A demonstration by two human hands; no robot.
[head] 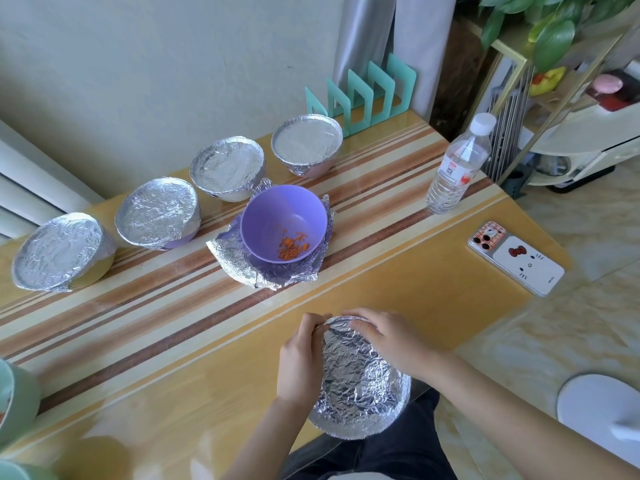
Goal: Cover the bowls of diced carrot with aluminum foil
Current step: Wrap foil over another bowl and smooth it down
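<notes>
Shining crinkled foil [362,379], round, rim folded | left hand [299,358] pinches edge

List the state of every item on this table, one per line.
Four rear bowls: foil-covered.
Purple bowl: uncovered, upright on loose foil sheet, diced carrot inside.
Near bowl: foil-covered.
Left hand: grips near bowl's rim.
Right hand: rests on near bowl's foil.
Water bottle: upright, capped.
Phone: face down.
</notes>
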